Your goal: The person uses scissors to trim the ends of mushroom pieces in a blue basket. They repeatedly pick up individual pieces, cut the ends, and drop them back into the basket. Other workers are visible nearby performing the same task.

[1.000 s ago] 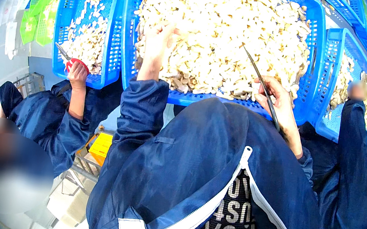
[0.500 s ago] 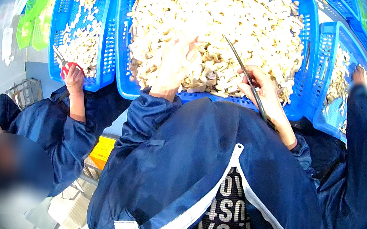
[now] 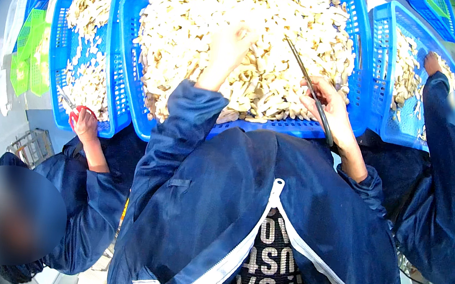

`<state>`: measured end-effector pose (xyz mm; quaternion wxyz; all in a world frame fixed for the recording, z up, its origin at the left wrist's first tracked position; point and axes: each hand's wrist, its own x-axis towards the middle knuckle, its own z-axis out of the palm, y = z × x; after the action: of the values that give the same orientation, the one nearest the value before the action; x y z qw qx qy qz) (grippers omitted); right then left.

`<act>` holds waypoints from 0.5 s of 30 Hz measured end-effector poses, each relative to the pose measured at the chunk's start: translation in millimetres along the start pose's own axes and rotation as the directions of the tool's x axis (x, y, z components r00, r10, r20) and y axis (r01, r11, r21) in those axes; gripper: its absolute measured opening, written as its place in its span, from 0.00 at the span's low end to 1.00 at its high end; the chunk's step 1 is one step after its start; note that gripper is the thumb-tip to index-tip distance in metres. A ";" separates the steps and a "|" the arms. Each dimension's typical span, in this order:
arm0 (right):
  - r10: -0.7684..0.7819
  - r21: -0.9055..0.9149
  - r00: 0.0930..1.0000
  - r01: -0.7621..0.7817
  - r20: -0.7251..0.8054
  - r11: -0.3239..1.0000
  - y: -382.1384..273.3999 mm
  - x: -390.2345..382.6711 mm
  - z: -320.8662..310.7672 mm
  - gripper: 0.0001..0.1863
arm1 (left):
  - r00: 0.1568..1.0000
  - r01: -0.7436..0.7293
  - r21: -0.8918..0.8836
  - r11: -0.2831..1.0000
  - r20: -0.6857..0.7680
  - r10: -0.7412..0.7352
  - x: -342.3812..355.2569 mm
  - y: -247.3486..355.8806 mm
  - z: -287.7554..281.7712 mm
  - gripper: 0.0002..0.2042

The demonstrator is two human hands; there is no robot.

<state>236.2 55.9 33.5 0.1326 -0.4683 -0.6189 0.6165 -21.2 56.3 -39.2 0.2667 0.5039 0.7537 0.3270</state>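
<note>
A large blue basket in front of me is heaped with pale cut mushroom pieces. Over the middle of the heap, my left hand is curled, its fingers bent together. Strong glare washes it out, so whatever lies in its fingers cannot be made out. My right hand grips dark scissors above the heap's near right part. Their blades point away and to the left, toward my left hand. The handle end runs back under my right palm.
On the left a co-worker's hand holds red-handled scissors over another blue basket of mushroom pieces. At right, another person's hand is in a third blue basket. Green baskets stand at far left.
My left hand has moved farther over the heap, its sleeve now reaching past the basket's near rim. The scissors stay in my right hand. The whole view has tilted and shifted slightly.
</note>
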 end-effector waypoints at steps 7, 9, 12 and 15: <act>0.046 0.043 0.999 -0.045 -0.020 0.998 3.0 -17.2 -2.5 0.19 | 0.998 0.000 0.143 0.990 0.064 -0.009 15.0 7.7 19.2 0.13; 0.019 0.046 1.000 -0.018 -0.017 0.999 2.8 -19.0 0.4 0.20 | 0.969 -0.198 0.058 0.978 0.165 0.186 -12.0 6.6 14.4 0.12; 0.083 -0.038 0.996 -0.082 0.013 0.996 2.3 -17.9 -2.9 0.21 | 0.967 -0.107 -0.084 0.991 0.223 0.124 -59.1 10.9 -1.8 0.12; 0.019 0.016 0.999 -0.020 0.037 1.000 7.0 -12.8 0.0 0.18 | 0.995 0.062 -0.025 0.998 -0.081 -0.064 -85.1 -58.8 -27.1 0.17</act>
<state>245.8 45.0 32.6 0.1190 -0.4615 -0.6115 0.6315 -45.7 -45.7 -60.4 0.2514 0.4631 0.7756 0.3475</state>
